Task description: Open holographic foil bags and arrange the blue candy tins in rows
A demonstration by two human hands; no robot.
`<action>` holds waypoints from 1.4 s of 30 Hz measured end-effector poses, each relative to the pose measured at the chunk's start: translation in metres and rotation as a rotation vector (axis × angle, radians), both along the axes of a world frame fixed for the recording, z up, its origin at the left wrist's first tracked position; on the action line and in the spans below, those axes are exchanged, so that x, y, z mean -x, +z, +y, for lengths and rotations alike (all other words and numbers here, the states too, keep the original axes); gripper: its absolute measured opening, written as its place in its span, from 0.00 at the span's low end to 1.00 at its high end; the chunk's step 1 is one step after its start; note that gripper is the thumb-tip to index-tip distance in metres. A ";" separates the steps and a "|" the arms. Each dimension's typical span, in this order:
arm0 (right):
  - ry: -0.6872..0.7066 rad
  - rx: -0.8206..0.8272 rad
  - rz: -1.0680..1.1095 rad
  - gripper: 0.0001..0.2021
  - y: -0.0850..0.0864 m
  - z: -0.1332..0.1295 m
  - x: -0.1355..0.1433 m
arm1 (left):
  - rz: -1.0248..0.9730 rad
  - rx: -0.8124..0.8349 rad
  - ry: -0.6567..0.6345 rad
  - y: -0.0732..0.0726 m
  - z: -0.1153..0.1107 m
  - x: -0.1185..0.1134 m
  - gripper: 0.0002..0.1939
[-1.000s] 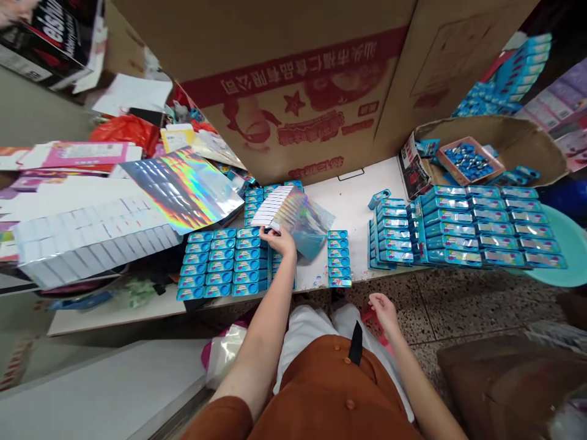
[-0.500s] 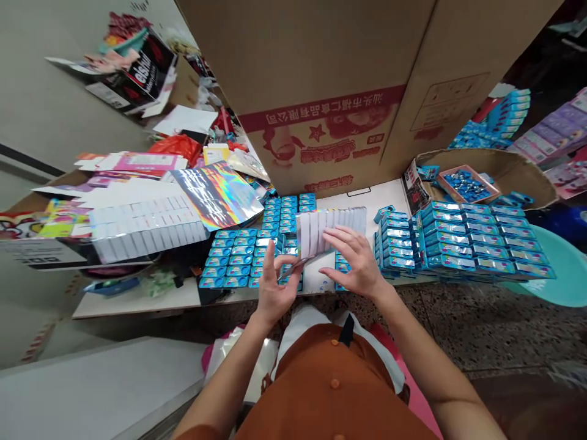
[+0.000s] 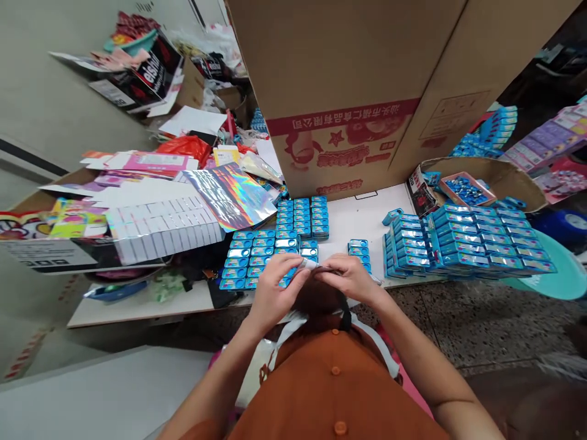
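Close together near the table's front edge, my left hand (image 3: 279, 287) and my right hand (image 3: 351, 278) pinch a thin sheet (image 3: 312, 265) between them. The sheet is tilted and seen nearly edge-on, with a dark, glossy lower part. Rows of small blue packs (image 3: 236, 263) lie just beyond and left of my left hand. A short column of blue packs (image 3: 359, 249) sits behind my right hand on the white table (image 3: 342, 223).
A large cardboard box (image 3: 339, 61) stands at the back. Stacked blue packs (image 3: 472, 238) and an open carton (image 3: 527, 180) are at the right, beside a turquoise basin (image 3: 564, 263). A box heaped with printed sheets (image 3: 165, 226) stands left.
The sheet has turned from showing its white striped face to nearly edge-on, lower and closer to my body. My right hand has gone from open to pinching it. The view has shifted slightly.
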State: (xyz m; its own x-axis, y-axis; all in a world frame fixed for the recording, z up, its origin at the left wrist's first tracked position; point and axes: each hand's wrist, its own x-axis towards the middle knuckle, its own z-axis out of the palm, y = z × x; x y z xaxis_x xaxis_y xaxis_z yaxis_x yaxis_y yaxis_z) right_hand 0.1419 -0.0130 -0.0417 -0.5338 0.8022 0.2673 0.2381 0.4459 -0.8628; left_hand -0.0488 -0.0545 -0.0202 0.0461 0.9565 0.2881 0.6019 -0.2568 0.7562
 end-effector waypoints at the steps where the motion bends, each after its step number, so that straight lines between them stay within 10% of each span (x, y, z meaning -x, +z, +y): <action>1: -0.061 0.009 0.007 0.07 -0.001 -0.002 0.006 | -0.069 0.071 -0.037 0.000 0.001 0.004 0.09; 12: -0.555 -0.564 -0.228 0.20 -0.027 -0.024 0.046 | -0.534 0.427 0.047 -0.023 0.014 0.015 0.14; 42: -0.705 -0.440 -0.134 0.06 -0.028 -0.036 0.079 | -0.812 0.593 -0.029 -0.046 0.016 0.026 0.15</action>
